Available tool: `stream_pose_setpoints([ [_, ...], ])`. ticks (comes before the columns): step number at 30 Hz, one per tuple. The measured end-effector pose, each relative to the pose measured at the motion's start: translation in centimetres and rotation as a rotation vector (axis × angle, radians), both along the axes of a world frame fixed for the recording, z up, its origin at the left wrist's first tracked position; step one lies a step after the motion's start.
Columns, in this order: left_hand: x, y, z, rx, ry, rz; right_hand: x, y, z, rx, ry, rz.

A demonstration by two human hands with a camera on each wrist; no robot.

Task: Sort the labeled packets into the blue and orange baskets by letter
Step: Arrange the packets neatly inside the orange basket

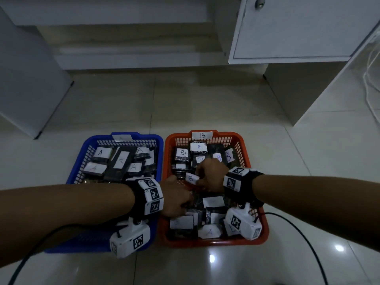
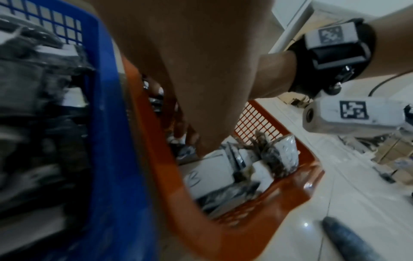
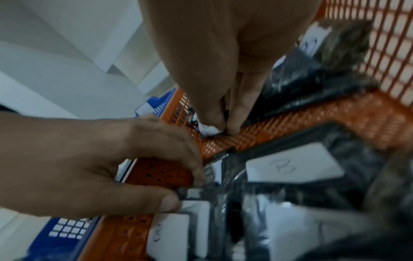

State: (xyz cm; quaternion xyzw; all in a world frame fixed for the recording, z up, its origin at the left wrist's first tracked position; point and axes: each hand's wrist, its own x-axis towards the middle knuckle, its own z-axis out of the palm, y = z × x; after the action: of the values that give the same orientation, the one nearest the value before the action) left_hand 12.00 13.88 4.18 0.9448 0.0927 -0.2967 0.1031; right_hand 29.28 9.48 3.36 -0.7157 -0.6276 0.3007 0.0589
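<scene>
A blue basket (image 1: pixel 82 149) on the left holds packets labelled A (image 1: pixel 121 160). Beside it on the right, an orange basket (image 1: pixel 213 243) tagged B holds B packets at its far end and a mixed pile near me, with one A packet (image 1: pixel 209 232) at the front. My right hand (image 1: pixel 209 175) is over the orange basket's middle and pinches a small packet labelled B (image 1: pixel 192 178). My left hand (image 1: pixel 176 199) reaches over the orange basket's left rim (image 3: pixel 161 173). Its thumb and fingers (image 3: pixel 170 201) pinch the edge of a dark packet (image 3: pixel 194 192) in the pile.
Both baskets stand on a glossy tiled floor (image 1: pixel 205 103). A white cabinet (image 1: pixel 287 29) hangs at the back right, and a white panel (image 1: pixel 26 79) stands at the left. Black cables (image 1: pixel 304 239) trail from both wrist cameras across the floor.
</scene>
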Motion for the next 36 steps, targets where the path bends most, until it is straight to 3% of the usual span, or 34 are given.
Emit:
stream_pose_setpoints([
  [5, -2.5, 0.8, -1.6, 0.196, -0.201, -0.065, -0.8, 0.2, -1.5, -0.011, -0.009, -0.109],
  [12, -2.2, 0.9, -1.4, 0.075, -0.149, -0.03, -1.1, -0.2, -2.8, -0.024, -0.005, 0.025],
  [16, -3.2, 0.8, -1.9, 0.136, -0.434, -0.152, -1.6, -0.2, -2.8, -0.022, 0.001, -0.022],
  [18, -3.6, 1.0, -2.1, 0.14, -0.473, -0.177, -1.7, -0.1, -3.0, -0.009, -0.008, -0.036],
  [26, -3.1, 1.0, -2.1, 0.172, -0.388, -0.146, -1.7, 0.6, -2.6, -0.052, 0.002, -0.016],
  [28, -2.6, 1.5, -1.9, 0.116, -0.324, -0.095, -0.8, 0.6, -1.6, -0.079, -0.022, 0.069],
  [31, -1.4, 2.6, -1.6, 0.028, -0.339, 0.04, 1.1, -0.2, 0.3, -0.281, -0.063, 0.237],
  [34, -0.8, 3.8, -2.1, 0.15, -0.355, -0.016, 2.6, -1.5, 0.5, -0.399, -0.15, 0.336],
  [36, -0.7, 4.1, -2.6, 0.219, -0.245, -0.067, 3.0, -2.1, -0.2, -0.36, -0.178, 0.347],
])
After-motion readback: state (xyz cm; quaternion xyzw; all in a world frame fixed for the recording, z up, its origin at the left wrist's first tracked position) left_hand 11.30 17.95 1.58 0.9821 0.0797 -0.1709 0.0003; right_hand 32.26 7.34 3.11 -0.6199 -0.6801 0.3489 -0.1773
